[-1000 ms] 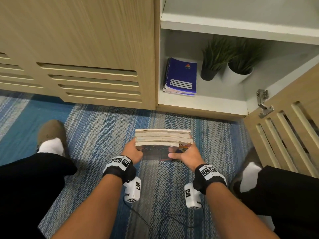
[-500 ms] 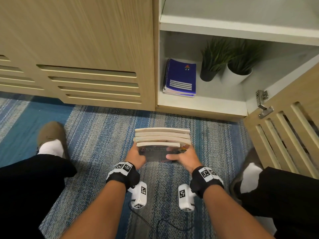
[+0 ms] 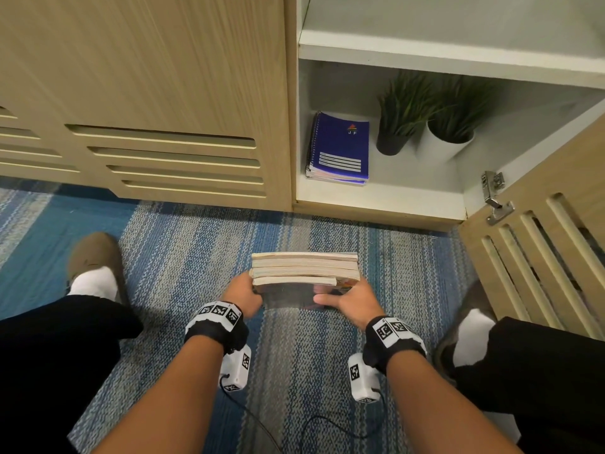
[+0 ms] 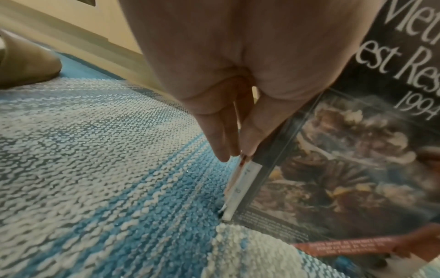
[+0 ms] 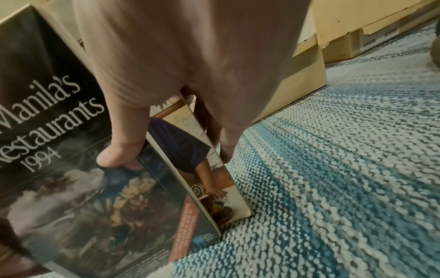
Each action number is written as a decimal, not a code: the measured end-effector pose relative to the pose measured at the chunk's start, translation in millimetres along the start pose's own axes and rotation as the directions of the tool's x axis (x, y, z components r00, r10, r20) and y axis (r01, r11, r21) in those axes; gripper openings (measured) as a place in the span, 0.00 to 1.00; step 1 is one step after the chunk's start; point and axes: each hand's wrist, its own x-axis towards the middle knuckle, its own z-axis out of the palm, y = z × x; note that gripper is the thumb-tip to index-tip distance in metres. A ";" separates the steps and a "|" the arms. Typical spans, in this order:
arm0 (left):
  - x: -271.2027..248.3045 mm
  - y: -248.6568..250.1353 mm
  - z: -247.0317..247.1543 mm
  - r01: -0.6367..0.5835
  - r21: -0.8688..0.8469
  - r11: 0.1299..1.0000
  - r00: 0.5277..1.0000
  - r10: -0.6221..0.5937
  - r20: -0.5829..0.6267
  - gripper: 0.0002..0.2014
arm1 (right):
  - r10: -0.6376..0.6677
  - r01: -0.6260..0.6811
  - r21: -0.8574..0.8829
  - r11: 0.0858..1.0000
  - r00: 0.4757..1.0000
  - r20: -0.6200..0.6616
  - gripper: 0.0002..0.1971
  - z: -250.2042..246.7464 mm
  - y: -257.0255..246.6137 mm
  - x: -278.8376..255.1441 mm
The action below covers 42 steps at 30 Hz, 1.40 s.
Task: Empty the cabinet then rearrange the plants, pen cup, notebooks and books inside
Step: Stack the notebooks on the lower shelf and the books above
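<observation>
A stack of books (image 3: 304, 268) stands on edge on the carpet in front of the open cabinet. My left hand (image 3: 244, 294) grips its left end, fingers (image 4: 219, 139) pointing down along the spines. My right hand (image 3: 350, 301) grips the right end, thumb (image 5: 119, 150) pressed on the dark front cover (image 5: 71, 188). On the lower cabinet shelf lie blue spiral notebooks (image 3: 339, 149), with a plant in a dark pot (image 3: 397, 119) and a plant in a white pot (image 3: 455, 132) to their right. No pen cup shows.
The slatted cabinet door (image 3: 540, 257) stands open at the right, its hinge near my right knee. A closed slatted door (image 3: 163, 152) fills the left. My feet and knees flank the blue striped carpet (image 3: 183, 257). The shelf's front strip (image 3: 393, 198) is bare.
The stack has sunk slightly and come a little toward me, both hands still holding it. The cabinet's contents have not moved.
</observation>
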 end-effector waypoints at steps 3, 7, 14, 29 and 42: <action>-2.1 2.3 -0.1 0.046 0.041 0.998 0.999 -0.046 0.007 0.19 | 0.030 -0.030 0.004 1.000 1.000 -0.009 0.33 0.6 1.7 2.3; 3.1 -2.5 2.1 0.069 0.059 0.996 0.997 -0.071 0.025 0.19 | 0.043 -0.043 -0.002 0.999 0.999 -0.009 0.38 1.5 1.6 4.6; 4.2 -1.6 9.2 0.132 0.080 0.988 0.991 -0.133 0.004 0.16 | 0.053 -0.053 -0.055 0.997 0.999 -0.004 0.31 0.5 2.0 5.8; 14.2 -23.5 29.3 0.075 -0.141 0.987 0.997 -0.072 0.028 0.25 | 0.053 -0.055 -0.110 0.992 0.998 -0.024 0.35 -2.6 1.5 4.5; -0.5 12.6 -16.1 -0.098 -0.158 0.983 0.993 0.107 0.051 0.31 | -0.074 0.043 -0.339 0.940 0.994 -0.079 0.26 -15.6 -53.4 -2.9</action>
